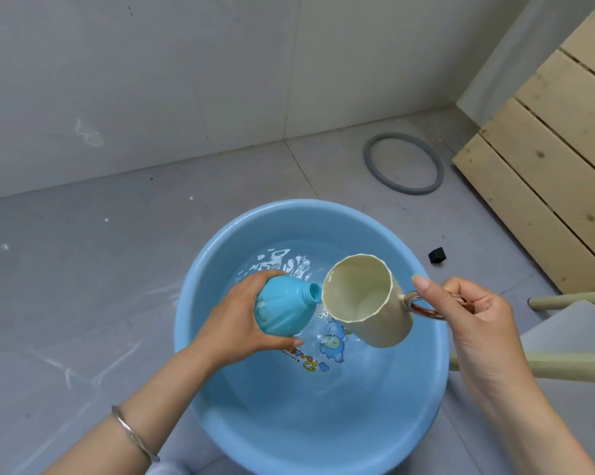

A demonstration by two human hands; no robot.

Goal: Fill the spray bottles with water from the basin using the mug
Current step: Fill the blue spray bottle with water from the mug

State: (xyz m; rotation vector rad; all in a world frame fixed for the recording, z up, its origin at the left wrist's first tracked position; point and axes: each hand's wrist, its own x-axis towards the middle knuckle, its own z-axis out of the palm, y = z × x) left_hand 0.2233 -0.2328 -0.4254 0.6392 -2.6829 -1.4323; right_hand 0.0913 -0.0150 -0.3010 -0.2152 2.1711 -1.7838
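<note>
Centre frame, over the blue basin [220,255] of water: the left hand [234,320] wraps curled fingers round a capless blue spray bottle [282,311], tilted, neck toward the mug; the right hand [474,323] pinches the metal handle of a cream mug [368,303] — tipped, rim touching the bottle's mouth.
</note>
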